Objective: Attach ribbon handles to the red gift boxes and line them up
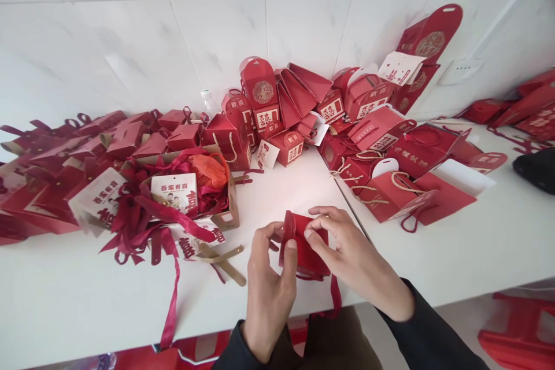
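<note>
A small red paper gift box (304,250) is held between both hands just above the front edge of the white table (87,295). My left hand (269,289) pinches its left side, thumb against the red flap. My right hand (353,257) grips the top right, fingers curled over the fold. A red ribbon (335,296) hangs from the box below the table edge.
Piles of red gift boxes and bags (373,127) fill the back of the table against the tiled wall. A cardboard tray (225,217) with red ribbons and printed cards sits at left. A red stool (520,335) stands at lower right.
</note>
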